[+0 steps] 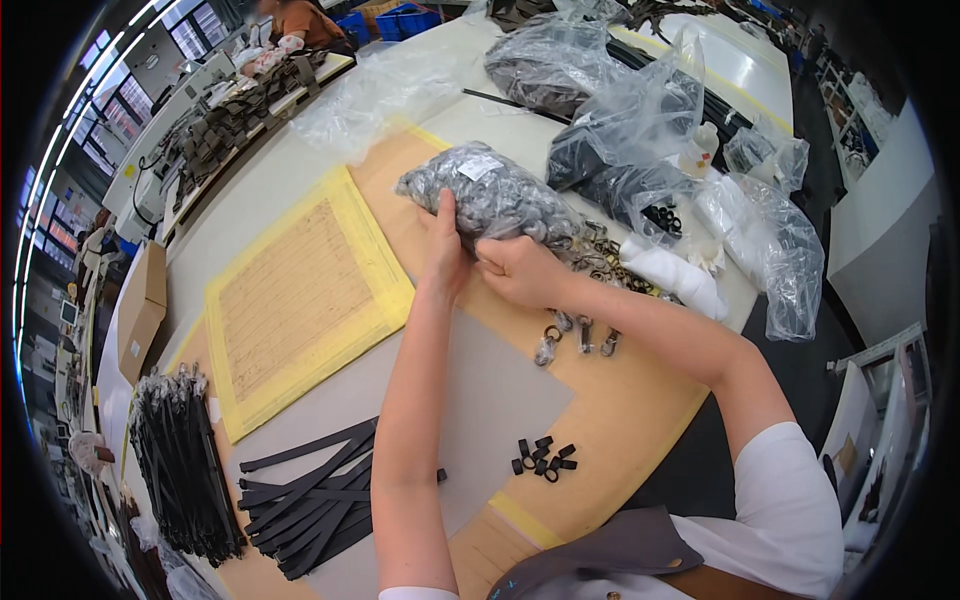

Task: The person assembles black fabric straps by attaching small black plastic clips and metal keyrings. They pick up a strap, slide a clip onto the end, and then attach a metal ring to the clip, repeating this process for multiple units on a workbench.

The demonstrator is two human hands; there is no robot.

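Note:
A clear plastic bag full of small silvery metal pieces point(500, 200), with a white label on top, tilts above the table in front of me. My left hand point(447, 250) grips its near left side, thumb up against the plastic. At the bag's near edge my right hand point(522, 272) is closed in a fist; it seems to pinch the plastic, though its fingertips are partly hidden. Loose metal snap hooks point(603, 262) are heaped just right of the bag. A few more hooks, some wrapped in clear film point(584, 335), lie nearer to me.
Black straps point(315, 500) fan out at the near left beside a thick strap bundle point(180, 460). Small black loops point(545, 458) lie at the near right. A yellow-taped board point(310, 290) is at left. Filled plastic bags point(635, 120) crowd the far right; a person point(300, 25) sits far off.

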